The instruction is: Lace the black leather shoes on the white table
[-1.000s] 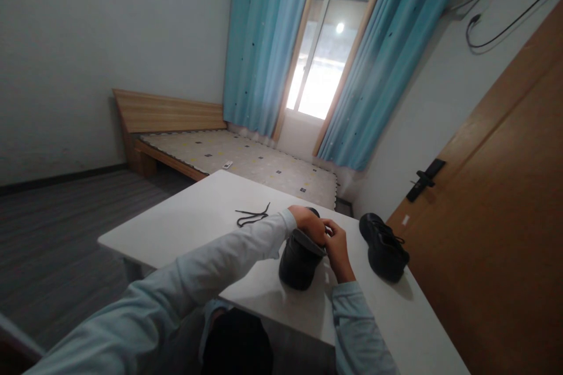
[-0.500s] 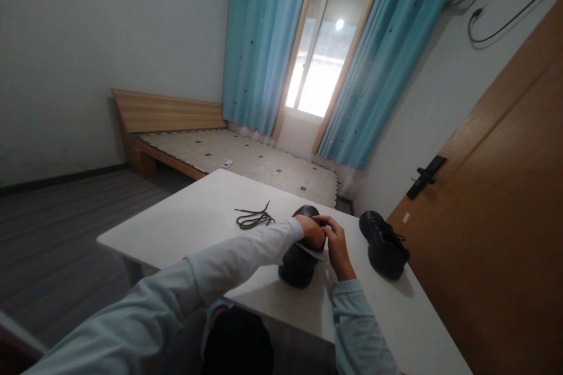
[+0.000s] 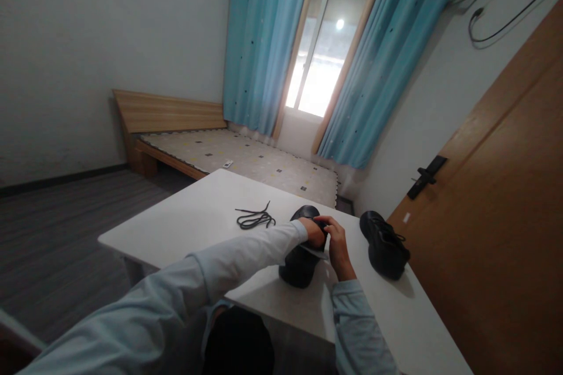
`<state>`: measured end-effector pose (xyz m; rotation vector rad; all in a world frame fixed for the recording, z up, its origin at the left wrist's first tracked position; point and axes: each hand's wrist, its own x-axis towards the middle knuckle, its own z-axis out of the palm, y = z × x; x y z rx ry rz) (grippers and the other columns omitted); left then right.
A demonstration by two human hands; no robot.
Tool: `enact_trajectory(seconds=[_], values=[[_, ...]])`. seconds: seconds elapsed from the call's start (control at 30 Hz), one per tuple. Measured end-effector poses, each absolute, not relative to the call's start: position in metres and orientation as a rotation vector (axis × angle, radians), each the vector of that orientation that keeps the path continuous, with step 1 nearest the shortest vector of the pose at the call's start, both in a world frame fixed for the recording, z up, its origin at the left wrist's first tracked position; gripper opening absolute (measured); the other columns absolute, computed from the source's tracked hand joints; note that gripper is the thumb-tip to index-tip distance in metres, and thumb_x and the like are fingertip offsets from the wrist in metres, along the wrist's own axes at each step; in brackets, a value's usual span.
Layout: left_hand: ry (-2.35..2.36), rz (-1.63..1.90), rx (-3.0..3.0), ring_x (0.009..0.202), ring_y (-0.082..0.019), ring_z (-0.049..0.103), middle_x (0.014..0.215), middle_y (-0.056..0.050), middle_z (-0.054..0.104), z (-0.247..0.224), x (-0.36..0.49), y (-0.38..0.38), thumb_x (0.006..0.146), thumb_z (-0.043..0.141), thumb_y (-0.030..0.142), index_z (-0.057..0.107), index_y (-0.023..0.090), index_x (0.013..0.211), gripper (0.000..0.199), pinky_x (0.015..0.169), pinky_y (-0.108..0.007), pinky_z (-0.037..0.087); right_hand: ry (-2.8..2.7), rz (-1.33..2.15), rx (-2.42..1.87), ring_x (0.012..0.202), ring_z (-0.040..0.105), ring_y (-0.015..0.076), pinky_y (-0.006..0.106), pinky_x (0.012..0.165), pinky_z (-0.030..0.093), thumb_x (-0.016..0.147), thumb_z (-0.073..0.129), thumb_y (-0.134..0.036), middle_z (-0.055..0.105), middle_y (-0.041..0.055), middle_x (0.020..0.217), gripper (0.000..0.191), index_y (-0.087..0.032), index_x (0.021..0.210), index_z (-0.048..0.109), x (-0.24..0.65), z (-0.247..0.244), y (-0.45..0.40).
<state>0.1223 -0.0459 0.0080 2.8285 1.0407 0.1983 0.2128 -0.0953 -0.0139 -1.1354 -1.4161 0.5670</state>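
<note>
A black shoe [image 3: 299,266] stands on the white table [image 3: 176,228], its toe pointing away from me. My left hand [image 3: 314,233] reaches across its upper with the fingers curled down on it; most of the fingertips are hidden. From the right side, my right hand [image 3: 338,246] has its bent fingers and thumb closed at the shoe's edge, close against the left hand. A grey flap sticks out beneath my left hand. Left of the shoe lies a loose dark shoelace [image 3: 255,220] in loops. To the right stands a second black shoe [image 3: 387,249] with laces in it.
Beyond the table is a wooden bed [image 3: 171,114] with a patterned mattress, a small white object [image 3: 227,164] on it. Blue curtains [image 3: 264,41] hang by the window. A brown door [image 3: 505,217] with a black handle stands at the right, near the table's edge.
My left hand has shifted very slightly to the right over the shoe. Both shoes and the loose shoelace stay where they were.
</note>
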Motion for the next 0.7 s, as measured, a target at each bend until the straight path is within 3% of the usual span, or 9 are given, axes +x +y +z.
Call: enact_trajectory(seconds=[0.27, 0.53, 0.7], values=[[1.077, 0.219, 2.742, 0.105, -0.021, 0.055, 0.101, -0.012, 0.067, 0.0113, 0.1285, -0.0441, 0.073, 0.043, 0.012, 0.064, 0.009, 0.095, 0.031, 0.079, -0.027, 0.043, -1.436, 0.532, -1.125, 0.094, 0.056, 0.0240, 0.034, 0.085, 0.040, 0.066, 0.041, -0.023, 0.067, 0.0050, 0.089, 0.032, -0.019, 0.079, 0.069, 0.2147, -0.0114, -0.0960], [1.058, 0.208, 2.686, 0.098, -0.019, 0.058, 0.094, -0.008, 0.069, 0.0130, 0.1264, -0.0424, 0.067, 0.048, 0.010, 0.063, 0.011, 0.093, 0.030, 0.082, -0.027, 0.043, -1.438, 0.543, -1.121, 0.093, 0.056, 0.0239, 0.035, 0.085, 0.040, 0.066, 0.041, -0.022, 0.068, 0.0042, 0.088, 0.032, -0.020, 0.078, 0.069, 0.2131, -0.0133, -0.0951], [1.099, 0.254, 2.674, 0.101, -0.022, 0.058, 0.100, -0.011, 0.067, 0.0168, 0.1236, -0.0454, 0.067, 0.047, 0.011, 0.063, 0.011, 0.098, 0.036, 0.083, -0.032, 0.044, -1.432, 0.549, -1.123, 0.092, 0.056, 0.0239, 0.035, 0.084, 0.041, 0.065, 0.041, -0.023, 0.068, 0.0046, 0.089, 0.031, -0.020, 0.077, 0.070, 0.2088, -0.0130, -0.0954]])
